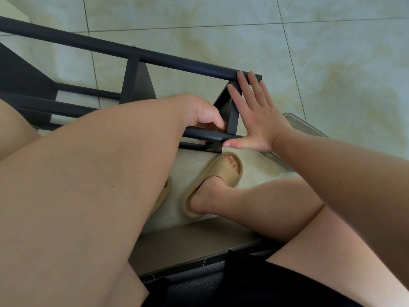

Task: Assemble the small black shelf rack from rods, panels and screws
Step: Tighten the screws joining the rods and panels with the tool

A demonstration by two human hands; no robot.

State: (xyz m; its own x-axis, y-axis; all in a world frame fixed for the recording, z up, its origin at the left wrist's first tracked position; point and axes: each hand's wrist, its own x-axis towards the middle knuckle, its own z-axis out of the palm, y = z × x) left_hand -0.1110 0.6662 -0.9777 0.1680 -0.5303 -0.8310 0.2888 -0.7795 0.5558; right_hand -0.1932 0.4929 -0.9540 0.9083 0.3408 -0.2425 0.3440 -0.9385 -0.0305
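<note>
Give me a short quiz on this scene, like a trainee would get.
1. True or false: the right hand is curled into a fist.
2. The left hand: A) grips a rod, B) lies flat and open, C) is out of view?
3. Fill in: the rack lies on the tiled ____.
Key: 1 false, its fingers are straight; 2 A; 3 floor.

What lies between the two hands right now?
Head view: the rack's black end panel stands between the left hand, gripping the lower rod, and the flat right hand.
</note>
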